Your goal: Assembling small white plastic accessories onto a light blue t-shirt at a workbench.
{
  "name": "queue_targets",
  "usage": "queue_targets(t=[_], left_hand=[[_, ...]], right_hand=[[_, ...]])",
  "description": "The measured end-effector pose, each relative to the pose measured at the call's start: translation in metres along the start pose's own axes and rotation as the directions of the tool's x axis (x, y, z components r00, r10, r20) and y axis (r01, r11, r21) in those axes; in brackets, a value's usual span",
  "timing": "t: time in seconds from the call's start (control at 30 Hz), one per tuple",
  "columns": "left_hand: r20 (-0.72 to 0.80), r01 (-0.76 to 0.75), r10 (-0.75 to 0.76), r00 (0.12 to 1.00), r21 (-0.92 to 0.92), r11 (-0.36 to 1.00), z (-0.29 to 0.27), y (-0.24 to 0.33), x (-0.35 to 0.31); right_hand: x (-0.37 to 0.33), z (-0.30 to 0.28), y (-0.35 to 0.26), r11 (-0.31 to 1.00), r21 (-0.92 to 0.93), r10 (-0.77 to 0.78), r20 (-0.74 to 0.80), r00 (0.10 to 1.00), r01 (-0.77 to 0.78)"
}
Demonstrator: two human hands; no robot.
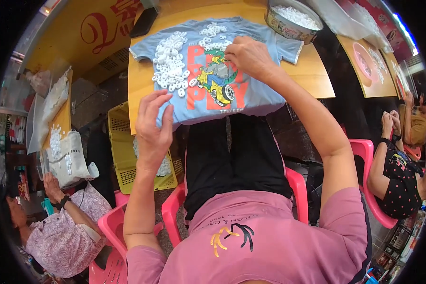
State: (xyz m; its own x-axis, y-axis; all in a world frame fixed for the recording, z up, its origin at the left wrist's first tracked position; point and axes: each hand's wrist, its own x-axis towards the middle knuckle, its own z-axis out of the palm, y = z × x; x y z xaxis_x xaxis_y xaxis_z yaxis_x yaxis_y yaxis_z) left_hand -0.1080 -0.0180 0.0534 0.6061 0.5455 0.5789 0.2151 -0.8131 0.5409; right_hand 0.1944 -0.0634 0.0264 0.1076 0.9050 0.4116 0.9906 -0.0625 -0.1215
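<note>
A light blue T-shirt [265, 92] with a printed dinosaur on a yellow scooter lies spread over the table in front of me. Small white oval plastic pieces with two holes [168, 61] are heaped on its left half, and a smaller group [213, 31] sits near the collar. My right hand [250, 56] reaches over the print, fingers bent together at several of these pieces; what its fingertips pinch is hidden. Close to the shirt's near left edge, my left hand [155, 124] hovers with thumb and fingers apart and nothing visible in it.
A round tub [274, 21] full of white pieces stands at the table's back right. A black phone [144, 22] lies at the back left. Below left is a yellow crate [123, 156]. People sit at tables on both sides, on pink chairs [296, 189] like mine.
</note>
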Motion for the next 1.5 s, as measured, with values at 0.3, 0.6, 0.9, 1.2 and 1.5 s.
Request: queue_targets(t=[0.3,0.6,0.9,1.2,1.5], left_hand=[[0.000,0.077,-0.082,0.997,-0.322,0.943,0.043,0.014,0.011],[-0.025,0.183,-0.242,0.970,-0.578,0.795,0.084,0.022,0.030],[-0.047,0.148,-0.233,0.971,-0.648,0.748,0.104,0.036,0.036],[-0.031,0.160,-0.229,0.973,-0.624,0.765,0.107,0.033,0.037],[0.201,0.381,-0.369,0.908,-0.762,0.523,0.094,0.053,0.040]], right_hand=[[-0.001,0.002,-0.005,0.973,0.222,-0.059,-0.017,0.998,0.061],[-0.030,-0.034,-0.036,-0.031,0.891,0.210,0.449,0.869,-0.453],[-0.053,-0.036,-0.041,-0.453,0.802,0.158,0.501,0.851,-0.388],[-0.064,-0.051,-0.042,-0.294,0.893,0.203,0.406,0.891,-0.341],[-0.076,-0.053,-0.056,0.116,0.960,0.370,0.197,0.908,-0.256]])
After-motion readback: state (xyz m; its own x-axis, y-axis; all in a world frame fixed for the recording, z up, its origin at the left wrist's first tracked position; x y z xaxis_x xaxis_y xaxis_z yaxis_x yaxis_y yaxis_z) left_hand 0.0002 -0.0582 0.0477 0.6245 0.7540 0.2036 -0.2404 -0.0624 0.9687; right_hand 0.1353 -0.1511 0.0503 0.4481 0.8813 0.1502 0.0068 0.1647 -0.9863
